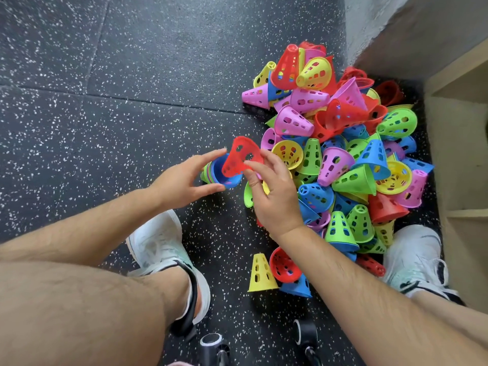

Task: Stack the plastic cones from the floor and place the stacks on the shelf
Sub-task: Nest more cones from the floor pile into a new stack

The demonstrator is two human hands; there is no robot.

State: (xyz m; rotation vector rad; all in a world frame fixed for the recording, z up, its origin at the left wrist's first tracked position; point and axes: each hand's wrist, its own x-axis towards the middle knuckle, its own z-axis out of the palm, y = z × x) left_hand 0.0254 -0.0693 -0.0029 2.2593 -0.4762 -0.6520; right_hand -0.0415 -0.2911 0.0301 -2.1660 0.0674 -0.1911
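A big heap of perforated plastic cones [343, 154] in red, pink, yellow, green and blue lies on the dark speckled floor beside a wooden shelf [456, 122]. My left hand [179, 180] holds a short sideways stack of cones [231, 180] between thumb and fingers; the outermost cone is blue, with green and pink rims behind it. My right hand [274, 196] pinches a red cone [241, 159] by its rim, with its narrow end pointing into the open mouth of the stack.
My two white shoes stand on the floor, the left one [161, 247] and the right one [414, 257] against the heap. A yellow cone [261, 273] stands upright near a red one [284, 265]. A grey wall [369, 22] rises behind the heap.
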